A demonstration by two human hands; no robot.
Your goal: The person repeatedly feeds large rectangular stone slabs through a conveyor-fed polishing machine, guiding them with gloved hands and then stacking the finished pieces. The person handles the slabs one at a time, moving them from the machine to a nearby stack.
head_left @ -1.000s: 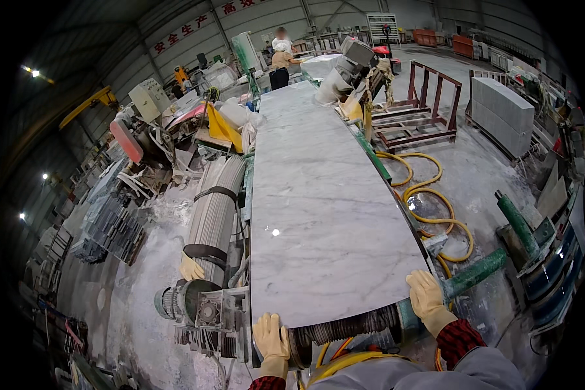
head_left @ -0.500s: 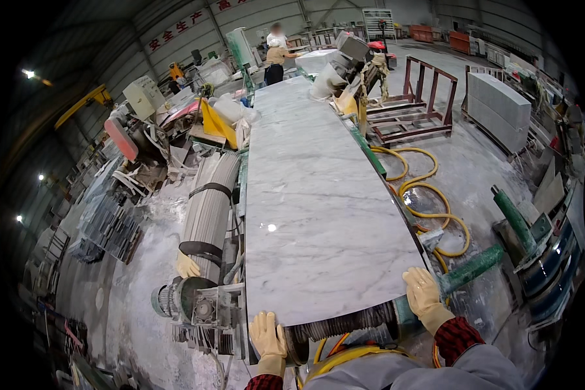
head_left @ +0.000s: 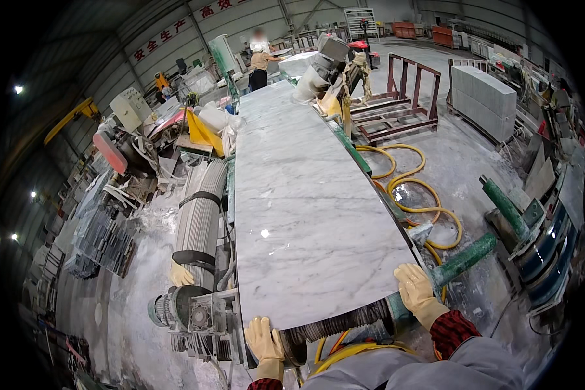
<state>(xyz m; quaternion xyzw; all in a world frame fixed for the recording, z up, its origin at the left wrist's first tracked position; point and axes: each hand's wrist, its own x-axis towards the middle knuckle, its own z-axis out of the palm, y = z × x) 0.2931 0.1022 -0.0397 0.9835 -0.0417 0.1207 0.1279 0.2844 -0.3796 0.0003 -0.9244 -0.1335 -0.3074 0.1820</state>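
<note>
A long, polished white marble slab (head_left: 305, 214) with grey veins lies flat on a roller conveyor, running away from me. My left hand (head_left: 264, 341), in a cream rubber glove, rests at the slab's near left corner with its fingers stretched forward and slightly apart. At the near right corner, my right hand (head_left: 417, 292), gloved alike, lays its extended fingers against the slab's edge; its thumb is hidden. Under the near edge, between my hands, shows a dark ribbed roller (head_left: 338, 323).
Left of the slab stand a motor (head_left: 175, 309) and a strapped bundle of pale strips (head_left: 199, 208), with a loose glove (head_left: 181, 275) beside it. Yellow hose (head_left: 435, 211) coils on the right floor near a green post (head_left: 465, 260). A person (head_left: 260, 63) stands at the far end.
The whole scene has shifted slightly left in view as my head turned. Both hands keep their places at the slab's near corners.
</note>
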